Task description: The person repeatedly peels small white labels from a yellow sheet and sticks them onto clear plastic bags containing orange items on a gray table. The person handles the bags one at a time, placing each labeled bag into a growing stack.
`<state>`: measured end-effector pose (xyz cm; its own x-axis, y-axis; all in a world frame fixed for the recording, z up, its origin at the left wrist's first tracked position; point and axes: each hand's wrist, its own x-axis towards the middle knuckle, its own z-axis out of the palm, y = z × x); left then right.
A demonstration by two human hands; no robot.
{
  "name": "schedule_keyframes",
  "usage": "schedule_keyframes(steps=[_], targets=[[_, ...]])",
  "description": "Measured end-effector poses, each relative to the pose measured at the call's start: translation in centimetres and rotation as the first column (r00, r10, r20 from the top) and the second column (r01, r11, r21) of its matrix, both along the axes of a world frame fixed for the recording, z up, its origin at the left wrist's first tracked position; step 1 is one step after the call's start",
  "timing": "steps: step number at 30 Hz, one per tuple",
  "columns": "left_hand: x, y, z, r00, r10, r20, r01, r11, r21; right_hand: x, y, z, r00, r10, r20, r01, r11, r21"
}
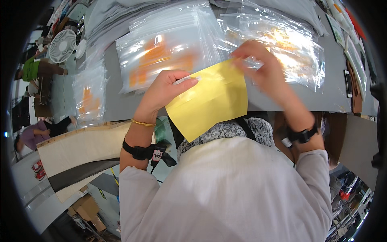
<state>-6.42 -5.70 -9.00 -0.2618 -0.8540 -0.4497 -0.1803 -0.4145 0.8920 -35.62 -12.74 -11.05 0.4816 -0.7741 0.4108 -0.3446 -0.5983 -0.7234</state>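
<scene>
Head view: left hand (pixel 165 89) and right hand (pixel 258 60) pinching yellow sheet (pixel 209 101) over desk (pixel 121 105) near edge, beside clear bags (pixel 161 52).

Sheet (pixel 209 103) showing plain yellow. Bags (pixel 169 52) reading clear, with orange print glowing through. Table (pixel 330 88) looking flat grey. Fan (pixel 62 45) showing white. Scarf (pixel 225 131) carrying a grey and white floral pattern. Top (pixel 225 193) showing pale grey. Straps (pixel 139 151) on both wrists showing black. Bangle (pixel 143 123) glinting gold.
</scene>
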Motion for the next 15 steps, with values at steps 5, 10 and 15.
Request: schedule_keyframes(steps=[5,10,15], targets=[[-1.4,0.1,0.0,0.997,-0.027,0.070,0.035,0.993,-0.116,4.7,4.0,-1.4,0.999,-0.029,0.016,0.030,0.993,-0.113],[-1.3,1.3,-1.1,1.000,-0.009,-0.006,0.008,0.984,-0.179,5.8,4.7,0.1,0.995,-0.008,0.098,-0.012,0.981,0.194],[-0.1,2.5,-2.7,0.999,-0.034,-0.020,0.027,0.965,-0.260,6.2,5.7,-0.4,0.989,-0.010,0.145,-0.067,0.851,0.522]])
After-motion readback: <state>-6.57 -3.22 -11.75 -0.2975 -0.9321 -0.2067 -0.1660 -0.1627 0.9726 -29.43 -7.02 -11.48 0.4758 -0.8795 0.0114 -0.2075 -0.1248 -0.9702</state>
